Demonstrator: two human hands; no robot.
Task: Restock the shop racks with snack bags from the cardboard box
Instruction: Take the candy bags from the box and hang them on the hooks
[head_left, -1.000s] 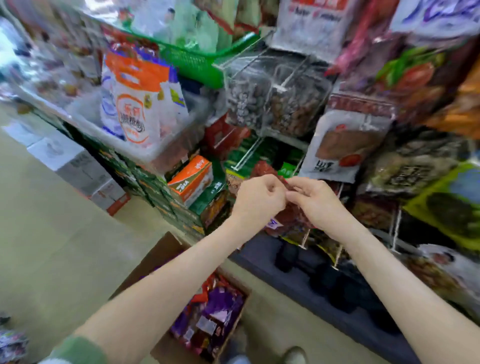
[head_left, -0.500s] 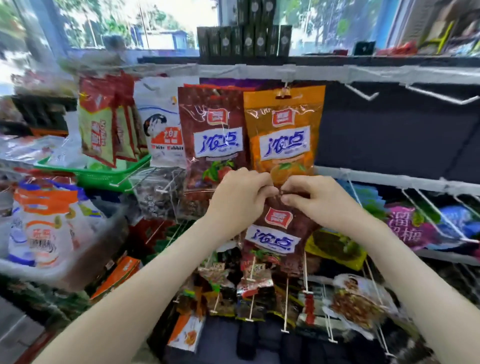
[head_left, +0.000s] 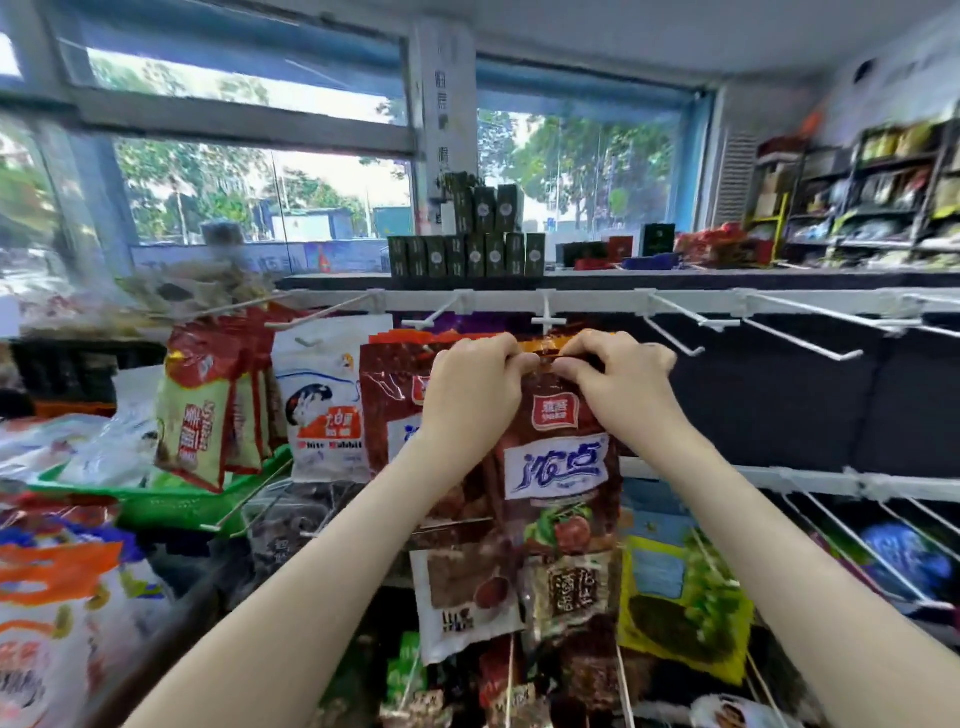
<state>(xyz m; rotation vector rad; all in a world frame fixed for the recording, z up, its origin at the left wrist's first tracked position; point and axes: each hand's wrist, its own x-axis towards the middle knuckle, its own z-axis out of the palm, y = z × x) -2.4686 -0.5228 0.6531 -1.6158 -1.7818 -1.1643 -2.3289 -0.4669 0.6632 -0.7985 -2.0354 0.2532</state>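
Both hands up at the top rail of the rack (head_left: 597, 301). Left hand (head_left: 470, 395) and right hand (head_left: 621, 379) each pinch the top edge of a dark red snack bag (head_left: 563, 467), fingers clenched on it. Bag hangs upright just under a white hook (head_left: 546, 319); whether the hole is on the hook is hidden by the fingers. Matching bag (head_left: 389, 410) hangs just left, behind the left hand.
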